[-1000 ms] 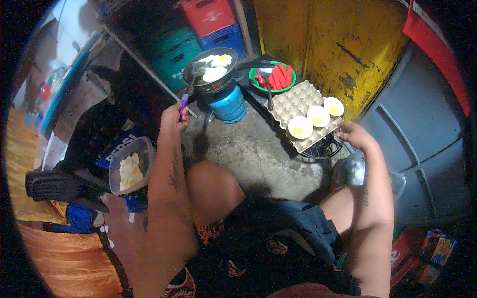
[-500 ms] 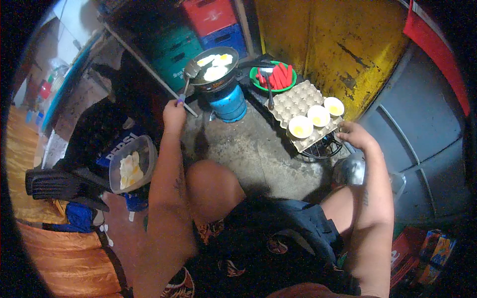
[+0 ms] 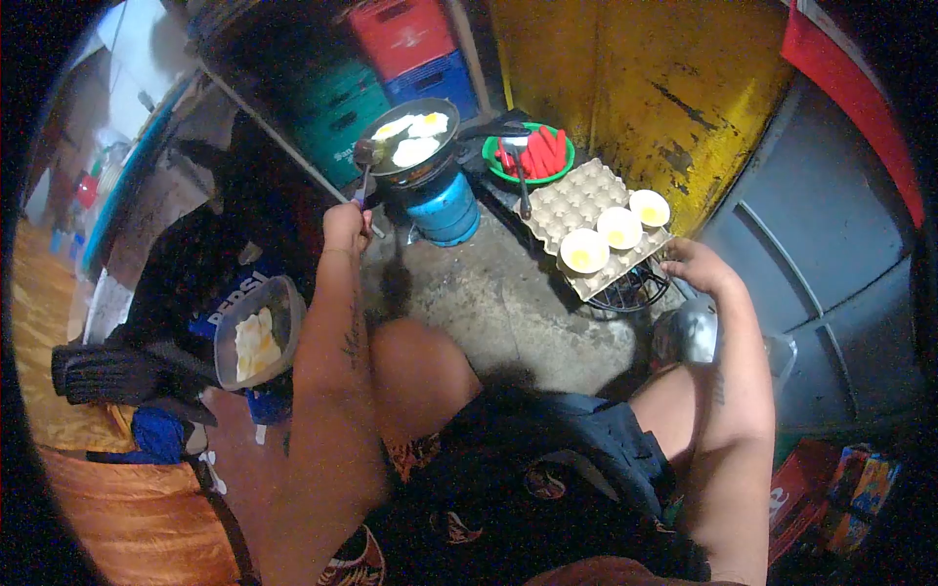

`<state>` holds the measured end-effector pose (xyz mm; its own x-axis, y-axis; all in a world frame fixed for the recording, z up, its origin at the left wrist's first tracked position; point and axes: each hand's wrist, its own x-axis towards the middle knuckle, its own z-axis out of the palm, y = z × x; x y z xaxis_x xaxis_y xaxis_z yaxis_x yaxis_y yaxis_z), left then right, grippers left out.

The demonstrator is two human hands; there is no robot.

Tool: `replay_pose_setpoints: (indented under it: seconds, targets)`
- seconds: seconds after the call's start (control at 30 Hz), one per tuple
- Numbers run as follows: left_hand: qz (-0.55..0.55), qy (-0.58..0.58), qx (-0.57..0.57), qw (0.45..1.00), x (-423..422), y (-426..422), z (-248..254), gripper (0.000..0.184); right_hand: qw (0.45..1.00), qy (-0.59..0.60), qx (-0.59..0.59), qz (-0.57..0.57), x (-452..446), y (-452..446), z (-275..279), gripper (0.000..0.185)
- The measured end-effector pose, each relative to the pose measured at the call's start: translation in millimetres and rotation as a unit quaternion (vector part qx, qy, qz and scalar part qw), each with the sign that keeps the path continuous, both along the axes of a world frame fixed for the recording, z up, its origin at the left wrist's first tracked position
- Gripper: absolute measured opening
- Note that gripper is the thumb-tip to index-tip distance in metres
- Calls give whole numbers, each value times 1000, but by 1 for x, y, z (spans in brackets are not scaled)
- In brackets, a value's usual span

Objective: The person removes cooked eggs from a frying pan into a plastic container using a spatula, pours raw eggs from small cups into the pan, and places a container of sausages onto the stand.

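My left hand (image 3: 345, 228) is wrapped around the handle of a spatula (image 3: 365, 176), whose blade is at the left rim of a frying pan (image 3: 381, 169). Several fried eggs (image 3: 415, 150) lie in the pan, which sits over a blue gas canister stove (image 3: 444, 211). My right hand (image 3: 696, 266) hangs with loosely bent fingers beside the right corner of a cardboard egg tray (image 3: 567, 208); whether it touches the tray is unclear. Three white bowls (image 3: 618, 229) with raw egg stand on this tray. Behind it, a green basin (image 3: 535, 179) holds red sausages (image 3: 543, 153) and a utensil.
To my left, a clear plastic tub (image 3: 283, 334) contains cooked eggs (image 3: 256, 347). Red, blue and green crates (image 3: 403, 39) are stacked behind the stove. A metal grate (image 3: 630, 293) is under the tray, with a yellow panel (image 3: 645, 88) behind. A silver pot (image 3: 696, 332) stands by my right knee.
The spatula blade has moved slightly down and left along the pan's rim, with my left hand turning a little. My view has shifted slightly; my right hand stays by the tray.
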<state>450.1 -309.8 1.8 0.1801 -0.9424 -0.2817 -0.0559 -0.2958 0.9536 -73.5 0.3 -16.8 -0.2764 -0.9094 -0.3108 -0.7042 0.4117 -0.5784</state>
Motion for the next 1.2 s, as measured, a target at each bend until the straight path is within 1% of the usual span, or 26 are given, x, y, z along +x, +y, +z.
replay_pose_setpoints:
  seconds: [0.03, 0.13, 0.17, 0.27, 0.4, 0.43, 0.47, 0.5, 0.53, 0.57, 0.6, 0.67, 0.77, 0.87, 0.9, 1.03, 1.1, 1.13, 1.17, 1.2]
  targets:
    - [13, 128, 57, 990, -6, 2, 5, 17, 1000, 0, 0, -1, 3, 1, 4, 51]
    - [-15, 217, 88, 972, -22, 2, 23, 11, 1000, 17, -10, 10, 7, 3, 12, 51]
    - [-27, 205, 58, 977, -29, -1, 24, 11, 1000, 15, -18, 12, 3, 3, 6, 51]
    - [-21, 170, 39, 984, -58, -1, 45, 11, 999, 16, -34, 17, -6, 0, -6, 52]
    - [-26, 49, -3, 998, -94, -3, 63, 14, 999, 20, -41, 20, 3, 1, 9, 51]
    - [-24, -4, -25, 999, -98, -18, 58, 20, 999, 18, -42, 22, 4, 1, 10, 50]
    - [-46, -72, -61, 994, -95, -28, 50, 21, 998, 15, -48, 23, 4, 1, 11, 50]
    - [-68, -140, -96, 983, -97, -23, 53, 23, 998, 12, -53, 25, 5, 1, 12, 50]
    - [-89, -207, -130, 965, -99, -18, 58, 25, 998, 10, -59, 27, 6, 1, 12, 50]
    - [-79, -311, -133, 938, -102, -14, 64, 29, 998, 7, -55, 29, 4, 0, 10, 50]
    - [-70, -361, -196, 909, -99, -15, 59, 29, 998, 4, -50, 30, 2, -1, 7, 50]
    - [-48, -454, -316, 832, -91, -12, 48, 30, 999, 4, -41, 33, -2, -6, 1, 51]
    - [-44, -454, -279, 845, -83, 18, 59, 30, 999, 11, -35, 30, -5, -7, -1, 52]
    - [-32, -499, -248, 830, -56, 23, 56, 30, 999, -1, -35, 27, -5, -7, -3, 51]
    - [-19, -471, -235, 850, -46, 23, 53, 31, 999, -3, -28, 26, -4, -6, -1, 50]
    - [-24, -471, -209, 856, -2, 13, 33, 33, 1000, -6, 14, 14, 5, -5, 13, 49]
    - [-8, -416, -204, 886, 15, -4, 8, 31, 1000, -13, -2, 21, -6, -9, -5, 52]
    - [0, -388, -201, 899, 15, -3, 8, 31, 1000, -17, -10, 23, -7, -10, -9, 53]
    - [-9, -325, -159, 932, 16, -1, 8, 30, 1000, -12, -14, 23, -9, -10, -12, 53]
    - [-18, -260, -116, 959, 8, 11, 19, 29, 1000, -8, -18, 23, -7, -10, -11, 53]
